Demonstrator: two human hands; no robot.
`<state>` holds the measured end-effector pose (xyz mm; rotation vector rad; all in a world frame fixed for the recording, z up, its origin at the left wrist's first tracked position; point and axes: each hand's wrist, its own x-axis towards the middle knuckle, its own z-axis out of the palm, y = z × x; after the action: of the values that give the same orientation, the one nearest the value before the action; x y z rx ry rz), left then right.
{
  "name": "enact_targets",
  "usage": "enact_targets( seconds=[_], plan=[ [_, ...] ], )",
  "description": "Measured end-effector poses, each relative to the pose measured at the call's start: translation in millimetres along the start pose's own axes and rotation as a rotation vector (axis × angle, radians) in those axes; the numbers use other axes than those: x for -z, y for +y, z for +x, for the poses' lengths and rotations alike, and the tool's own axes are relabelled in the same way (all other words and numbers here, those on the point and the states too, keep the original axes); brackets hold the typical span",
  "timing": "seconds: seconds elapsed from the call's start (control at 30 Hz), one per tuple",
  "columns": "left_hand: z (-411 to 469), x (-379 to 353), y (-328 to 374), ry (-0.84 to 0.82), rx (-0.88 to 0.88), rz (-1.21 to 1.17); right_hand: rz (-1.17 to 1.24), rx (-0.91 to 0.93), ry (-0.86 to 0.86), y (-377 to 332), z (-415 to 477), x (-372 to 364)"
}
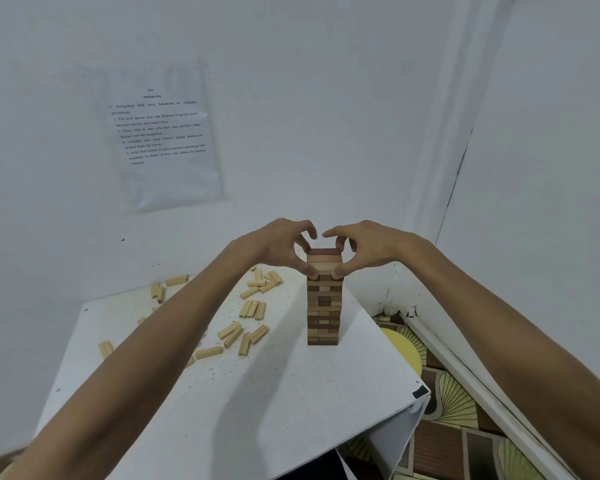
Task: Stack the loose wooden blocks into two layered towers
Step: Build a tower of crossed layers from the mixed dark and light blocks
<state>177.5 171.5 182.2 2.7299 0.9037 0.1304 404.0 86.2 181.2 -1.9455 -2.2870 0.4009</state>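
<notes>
Each grip, left hand (281,247) and right hand (368,247), pinches the tower (323,306) at its top, thumbs in front. Loose blocks (253,310) lie left of the tower, nearer the left hand.

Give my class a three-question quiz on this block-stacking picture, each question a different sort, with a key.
1. Multiple choice: on the table, the loose blocks lie A) left of the tower, B) right of it, C) on top of it.
2. True or false: two towers stand finished.
3. Fill in: the left hand and the right hand both touch the tower's ____ layers.
Key: 1 A; 2 false; 3 top.
</notes>
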Motion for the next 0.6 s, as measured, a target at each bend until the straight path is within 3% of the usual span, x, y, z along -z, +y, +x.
enact_targets(
  seconds=[0.6],
  plan=[
    [-1.6, -12.1, -6.8, -0.070, 0.007, -0.119, 0.034, -0.027, -0.037, -2.5, -1.9, -4.4]
  ],
)
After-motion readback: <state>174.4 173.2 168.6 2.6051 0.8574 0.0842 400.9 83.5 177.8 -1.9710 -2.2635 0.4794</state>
